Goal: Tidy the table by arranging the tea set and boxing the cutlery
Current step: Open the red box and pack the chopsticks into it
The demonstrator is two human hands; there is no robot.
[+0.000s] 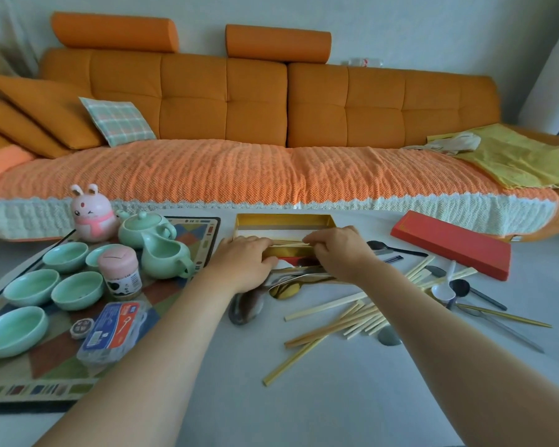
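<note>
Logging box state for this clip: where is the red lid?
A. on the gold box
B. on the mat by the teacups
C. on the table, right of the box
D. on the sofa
C: the lid lies flat on the table, right of the open box and apart from it.

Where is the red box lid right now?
Head view: the red box lid lies on the table's right side by the sofa, right of the open gold box, beyond the loose chopsticks.
</note>
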